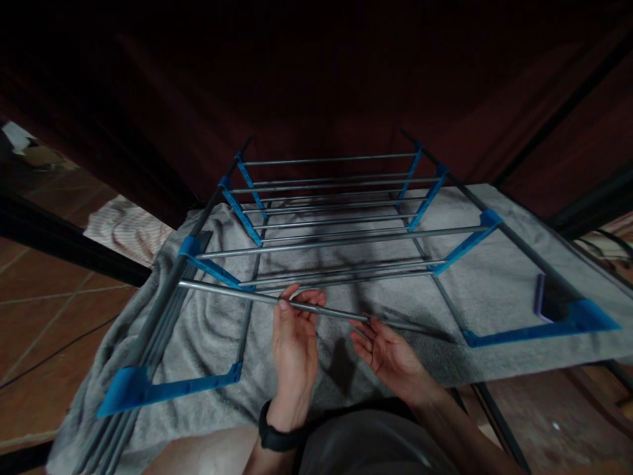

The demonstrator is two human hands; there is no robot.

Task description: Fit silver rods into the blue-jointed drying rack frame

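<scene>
A thin grey metal rod (227, 292) slants across in front of me, its left end near the frame's left side tube. My left hand (297, 330), with a black band on the wrist, pinches this rod near its middle, thumb on top. Farther right along it, my right hand (383, 346) grips the same rod between thumb and fingertips, the other fingers loosely curled. Around and beyond both hands stands a partly built drying rack (341, 241), with grey tubes and several cross rods. Blue plastic brackets (465, 251) join its sides.
The rack lies on a grey fleece blanket (386, 369). Several loose grey rods (111, 442) lie at the left. A phone-like dark object with a purple edge (541, 300) is at the right. A dark red curtain (316, 86) hangs behind; tiled floor (54, 330) shows at left.
</scene>
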